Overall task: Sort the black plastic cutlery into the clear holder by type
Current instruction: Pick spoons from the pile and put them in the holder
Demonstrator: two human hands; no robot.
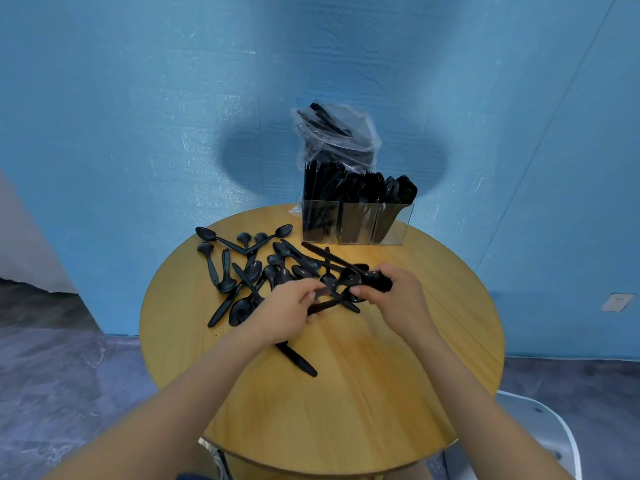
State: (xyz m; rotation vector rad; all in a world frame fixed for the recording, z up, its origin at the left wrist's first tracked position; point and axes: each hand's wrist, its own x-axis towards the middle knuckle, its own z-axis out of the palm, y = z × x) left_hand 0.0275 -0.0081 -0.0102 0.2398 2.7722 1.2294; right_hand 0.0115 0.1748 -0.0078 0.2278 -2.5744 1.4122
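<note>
We see both hands over the round table (381, 393), in front of the clear holder (355, 223). The right hand (394, 299) clasps a bundle of spoons (363, 278); the left hand (287, 311) pinches the handle end of one more spoon (329, 303). Loose cutlery (249, 271) lies to the front-left of the holder, whose three compartments are already partly filled; a plastic bag (336, 136) of cutlery stands behind it. To do this step well, we judge, we should align bowls and handles before carrying the bundle to the holder's right compartment, where spoons appear to stand.
</note>
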